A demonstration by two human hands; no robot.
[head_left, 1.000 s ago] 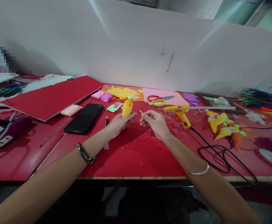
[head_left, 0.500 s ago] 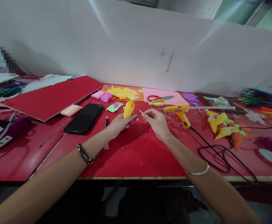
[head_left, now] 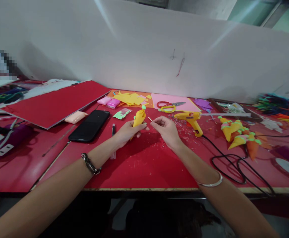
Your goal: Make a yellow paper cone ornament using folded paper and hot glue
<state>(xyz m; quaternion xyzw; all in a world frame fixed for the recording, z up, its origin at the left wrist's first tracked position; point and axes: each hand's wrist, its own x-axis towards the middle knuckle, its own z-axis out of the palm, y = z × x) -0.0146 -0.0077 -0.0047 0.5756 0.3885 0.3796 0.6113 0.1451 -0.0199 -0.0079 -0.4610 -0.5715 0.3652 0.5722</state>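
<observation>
Yellow cone (head_left: pixel 139 117), left hand (head_left: pixel 126 133) clasping it, bent right hand (head_left: pixel 167 130) pinching perhaps a stick (head_left: pixel 150 119)

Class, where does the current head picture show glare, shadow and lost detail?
Head view: pale light streaks cross the wall; a soft shadow falls on the red tabletop below the left hand; a far-left patch is pixelated; the upper-right corner is dark.

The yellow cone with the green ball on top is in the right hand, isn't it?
Not the right hand: the head view shows the yellow cone with the green ball on top in the left hand.
</observation>
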